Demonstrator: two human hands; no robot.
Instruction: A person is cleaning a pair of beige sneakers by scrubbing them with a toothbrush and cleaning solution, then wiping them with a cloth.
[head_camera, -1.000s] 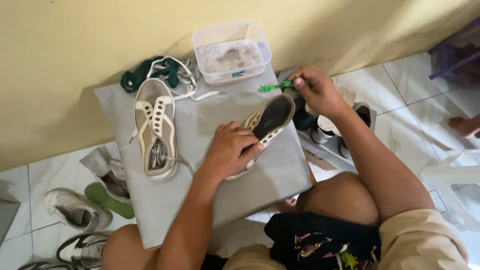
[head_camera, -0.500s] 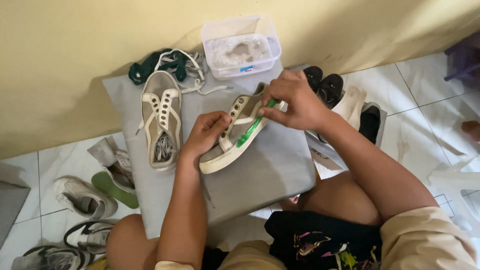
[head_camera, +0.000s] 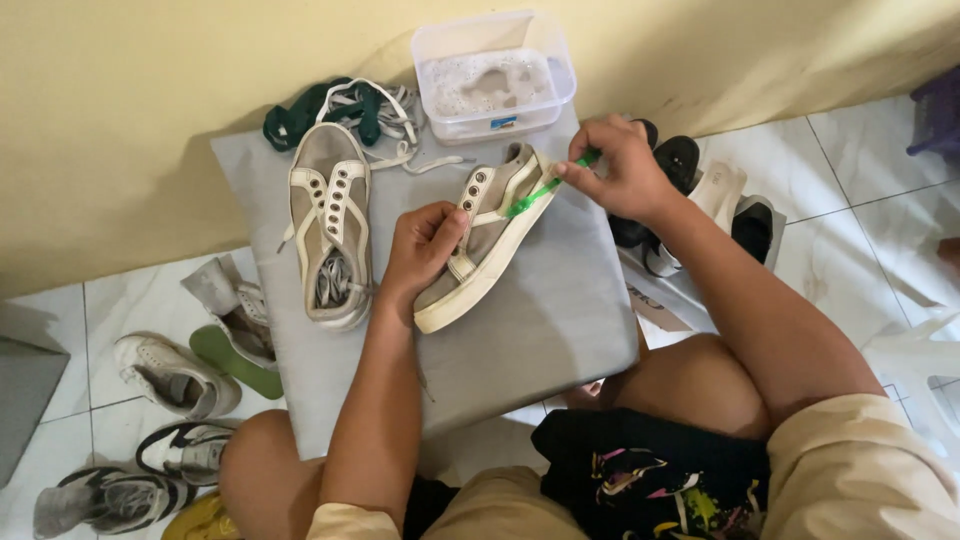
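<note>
A beige sneaker without laces (head_camera: 487, 240) lies tilted on its side on a grey board (head_camera: 540, 330). My left hand (head_camera: 420, 250) grips it at the toe end and steadies it. My right hand (head_camera: 618, 168) pinches a green toothbrush (head_camera: 540, 190) and presses its head against the sneaker's side near the eyelets. The matching second sneaker (head_camera: 328, 222) lies upright on the board to the left, apart from both hands.
A clear plastic tub of soapy water (head_camera: 493, 75) stands at the board's far edge by the yellow wall. Green and white laces (head_camera: 340, 108) are piled beside it. Several other shoes lie on the tiled floor at left (head_camera: 170, 375) and right (head_camera: 700, 185).
The right hand brought the green toothbrush from beside the tub down onto the sneaker. The left hand turned the sneaker from sole-up onto its side and shifted its grip.
</note>
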